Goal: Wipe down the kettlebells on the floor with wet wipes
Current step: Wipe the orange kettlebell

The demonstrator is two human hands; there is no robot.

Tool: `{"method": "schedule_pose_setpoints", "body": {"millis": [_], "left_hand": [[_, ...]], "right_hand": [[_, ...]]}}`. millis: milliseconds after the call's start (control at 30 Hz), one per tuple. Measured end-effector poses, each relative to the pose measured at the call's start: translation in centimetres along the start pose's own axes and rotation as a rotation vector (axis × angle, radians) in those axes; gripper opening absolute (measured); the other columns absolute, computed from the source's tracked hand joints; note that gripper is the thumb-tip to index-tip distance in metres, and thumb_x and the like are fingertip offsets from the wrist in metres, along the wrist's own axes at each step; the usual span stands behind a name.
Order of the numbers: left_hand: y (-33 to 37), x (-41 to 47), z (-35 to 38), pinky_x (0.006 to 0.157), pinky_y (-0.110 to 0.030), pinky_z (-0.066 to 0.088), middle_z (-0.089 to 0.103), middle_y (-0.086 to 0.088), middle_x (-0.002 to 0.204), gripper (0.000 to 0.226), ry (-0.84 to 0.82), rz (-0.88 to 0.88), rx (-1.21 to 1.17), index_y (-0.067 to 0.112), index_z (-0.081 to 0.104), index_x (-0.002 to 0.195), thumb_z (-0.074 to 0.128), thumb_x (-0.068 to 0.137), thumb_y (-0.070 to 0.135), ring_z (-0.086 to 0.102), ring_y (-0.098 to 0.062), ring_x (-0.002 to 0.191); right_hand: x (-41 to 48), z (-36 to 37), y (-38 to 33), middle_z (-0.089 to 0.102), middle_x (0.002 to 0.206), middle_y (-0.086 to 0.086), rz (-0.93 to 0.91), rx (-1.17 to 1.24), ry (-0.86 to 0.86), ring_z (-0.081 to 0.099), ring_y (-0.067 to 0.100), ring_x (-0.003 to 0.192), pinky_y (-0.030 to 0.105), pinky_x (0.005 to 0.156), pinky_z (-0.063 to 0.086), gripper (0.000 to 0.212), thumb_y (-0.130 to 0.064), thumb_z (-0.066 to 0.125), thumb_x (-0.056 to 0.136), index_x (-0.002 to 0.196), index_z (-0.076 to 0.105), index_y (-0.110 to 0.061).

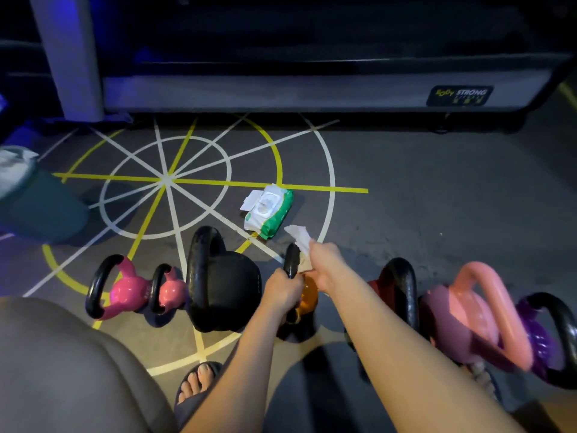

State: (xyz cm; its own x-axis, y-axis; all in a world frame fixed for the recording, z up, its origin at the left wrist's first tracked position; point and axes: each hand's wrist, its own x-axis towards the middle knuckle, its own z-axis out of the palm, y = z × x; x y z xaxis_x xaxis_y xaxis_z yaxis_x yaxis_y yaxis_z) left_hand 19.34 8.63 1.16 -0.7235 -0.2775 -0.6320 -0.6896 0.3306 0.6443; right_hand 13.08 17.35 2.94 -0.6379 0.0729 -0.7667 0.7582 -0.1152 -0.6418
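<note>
Left hand [282,290]: closed round the black handle of the orange kettlebell [307,296], lower centre of the frame, steadying it.
Right hand [324,265]: fingers pinch a white wet wipe [298,237] at the top of that handle. Whether the wipe touches the metal cannot be told.
Location of work: the kettlebells stand in a row on the floor [437,189] across the lower half of the frame, and the orange one is in the middle.
Risk 1: the held kettlebell could tip or roll if the left hand loosens while the right hand rubs. A sandalled foot [199,382] lies close below it.
Risk 2: the black kettlebell [221,282] sits just beside the left hand, so a knuckle could be caught between the two.
Risk 3: only one end of the wipe is held and the rest sticks up loose. It may fold or slip, leaving parts of the handle unwiped.
Risk 4: the light is dim, so missed patches would be hard to spot.
Risk 5: the wipe pack [270,210], centre of the frame, lies with its lid open. In my judgement the remaining wipes may dry out.
Count, kettlebells: seven. From the left these are two pink ones, one black, one orange, one red, one mauve with a pink handle and one purple.
Count, wipes in hand: one.
Count, wipe packs: one.
Count, hands at work: two.
Also present: a grey machine base [312,89] across the top of the frame.
</note>
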Motion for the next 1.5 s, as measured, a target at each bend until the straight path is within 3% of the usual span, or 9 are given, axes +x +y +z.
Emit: {"method": "schedule_pose_setpoints", "body": {"millis": [167,367,600,700,833,1000,1133,1333,1500], "left_hand": [[-0.6,-0.3,1.2,0.079,-0.034,0.054,0.073,-0.016,0.102,0.042,-0.079,0.073,0.129,0.011,0.061,0.107,0.056,0.095,0.051,0.070,-0.033,0.095],[-0.2,-0.8,-0.7,0.082,-0.040,0.058,0.071,-0.017,0.099,0.042,-0.108,0.082,0.092,0.009,0.042,0.118,0.055,0.101,0.045,0.068,-0.026,0.077],[3.9,-6.3,0.6,0.114,-0.045,0.030,0.032,-0.021,0.152,0.072,0.021,0.254,0.371,0.007,0.022,0.152,0.056,0.099,0.043,0.031,-0.043,0.141],[10.3,-9.9,-1.3,0.103,-0.038,0.044,0.057,-0.014,0.138,0.050,-0.091,0.458,0.206,0.011,0.055,0.134,0.047,0.103,0.049,0.053,-0.032,0.127],[17.7,-16.2,-5.6,0.067,-0.018,0.049,0.067,0.007,0.117,0.026,-0.284,0.547,-0.084,0.024,0.064,0.123,0.054,0.102,0.035,0.064,-0.008,0.089],[21.4,-20.1,-10.6,0.076,-0.043,0.053,0.070,-0.018,0.094,0.031,-0.240,0.573,-0.216,-0.002,0.065,0.109,0.065,0.097,0.027,0.063,-0.025,0.081],[21.0,-19.7,-12.2,0.072,-0.037,0.057,0.074,-0.017,0.090,0.017,-0.188,0.461,-0.472,0.000,0.067,0.108,0.062,0.098,0.012,0.067,-0.027,0.076],[23.3,-17.7,-12.9,0.081,-0.040,0.052,0.073,-0.023,0.110,0.024,-0.269,0.385,-0.532,0.000,0.068,0.116,0.067,0.093,0.008,0.068,-0.026,0.088],[26.6,-15.4,-12.3,0.072,-0.031,0.053,0.076,-0.011,0.091,0.019,-0.385,0.397,-0.446,0.005,0.072,0.106,0.072,0.087,0.006,0.068,-0.015,0.073]], "right_hand": [[-3.2,-2.1,-1.7,0.064,0.087,0.010,-0.131,-0.235,0.046,0.064,0.026,0.080,0.045,0.087,0.055,0.029,-0.034,0.049,0.101,0.092,0.058,-0.007],[-7.3,-6.6,-4.4,0.066,0.104,0.008,-0.301,-0.600,0.076,0.065,0.031,0.096,0.041,0.081,0.055,0.042,-0.046,0.042,0.102,0.124,0.065,-0.020],[-15.2,-13.4,-10.6,0.068,0.083,0.006,-0.420,-0.601,0.092,0.058,0.020,0.071,0.030,0.069,0.044,0.045,-0.048,0.053,0.097,0.095,0.073,-0.008],[-17.6,-14.8,-11.4,0.068,0.089,0.007,-0.337,-0.414,-0.043,0.061,0.018,0.073,0.033,0.075,0.050,0.032,-0.039,0.053,0.101,0.103,0.068,-0.011],[-21.0,-13.7,-14.6,0.072,0.092,0.011,-0.304,-0.104,-0.241,0.067,0.022,0.070,0.035,0.066,0.058,0.034,-0.033,0.045,0.105,0.116,0.064,-0.006],[-23.1,-12.5,-18.0,0.063,0.085,0.011,-0.360,0.000,-0.275,0.060,0.021,0.064,0.031,0.057,0.057,0.045,-0.048,0.043,0.103,0.103,0.068,-0.010],[-23.0,-11.8,-19.5,0.065,0.078,0.011,-0.379,-0.115,-0.422,0.062,0.022,0.068,0.033,0.066,0.055,0.070,-0.075,0.056,0.082,0.098,0.072,-0.009],[-20.8,-11.6,-20.3,0.069,0.084,0.000,-0.615,-0.203,-0.350,0.061,0.009,0.079,0.021,0.070,0.050,0.022,-0.019,0.079,0.083,0.102,0.073,-0.009],[-18.2,-10.7,-22.5,0.065,0.091,0.012,-0.538,0.024,-0.343,0.061,0.023,0.084,0.035,0.081,0.058,0.006,-0.019,0.068,0.093,0.095,0.070,-0.014]]}}
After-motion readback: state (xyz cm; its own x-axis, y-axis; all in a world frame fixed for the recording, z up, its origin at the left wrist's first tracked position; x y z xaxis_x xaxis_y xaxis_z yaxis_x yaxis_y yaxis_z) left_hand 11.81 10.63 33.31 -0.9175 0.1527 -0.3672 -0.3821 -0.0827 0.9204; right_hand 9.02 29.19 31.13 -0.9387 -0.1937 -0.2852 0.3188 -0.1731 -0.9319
